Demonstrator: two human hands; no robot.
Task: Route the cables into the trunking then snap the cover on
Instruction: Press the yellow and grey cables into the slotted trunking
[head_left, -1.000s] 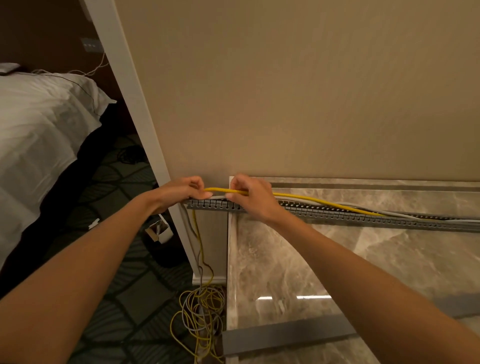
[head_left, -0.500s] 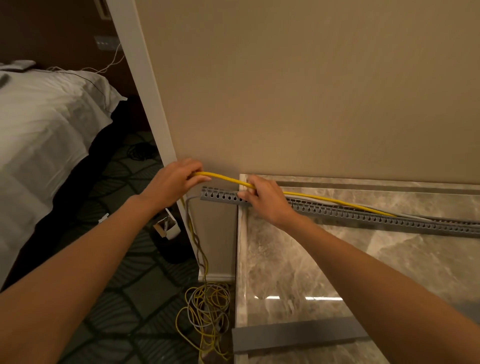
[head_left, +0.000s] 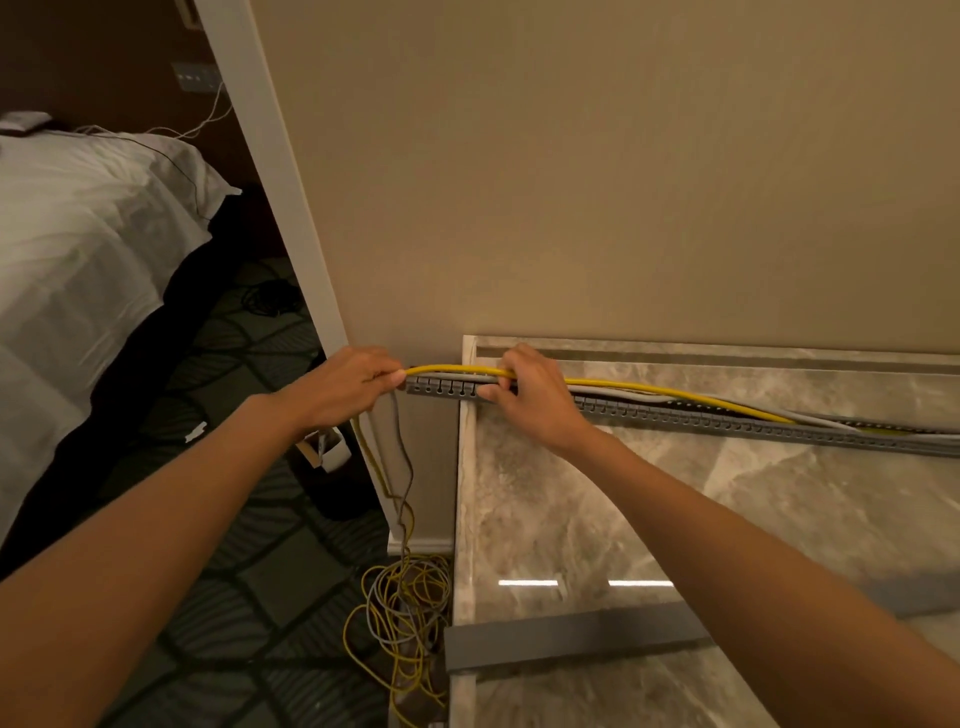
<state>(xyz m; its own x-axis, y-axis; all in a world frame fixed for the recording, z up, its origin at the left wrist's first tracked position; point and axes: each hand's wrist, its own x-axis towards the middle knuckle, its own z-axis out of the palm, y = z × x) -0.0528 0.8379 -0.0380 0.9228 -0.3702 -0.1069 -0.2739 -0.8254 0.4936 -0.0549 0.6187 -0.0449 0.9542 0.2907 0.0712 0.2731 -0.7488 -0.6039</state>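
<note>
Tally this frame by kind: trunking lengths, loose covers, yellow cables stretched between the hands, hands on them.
Slotted grey plastic trunking: 1
Flat grey cover strip: 1
Yellow cable between the hands: 1
Hands on it, left hand and right hand: 2
Total: 5

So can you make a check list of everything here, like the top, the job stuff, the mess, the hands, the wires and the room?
Surface: marble top, glossy, set against the wall.
Job's things: trunking runs along the top's back, its left end sticking out past the edge; cover lies loose at the near edge, not on.
Clutter: small box on the floor.
Hands: left hand pinches the yellow cable just left of the trunking; right hand grips it over the trunking.
Cables: yellow cable rides above the trunking near the hands; grey cable hangs down; tangle on the floor.
Surroundings: bed at left, patterned carpet.
</note>
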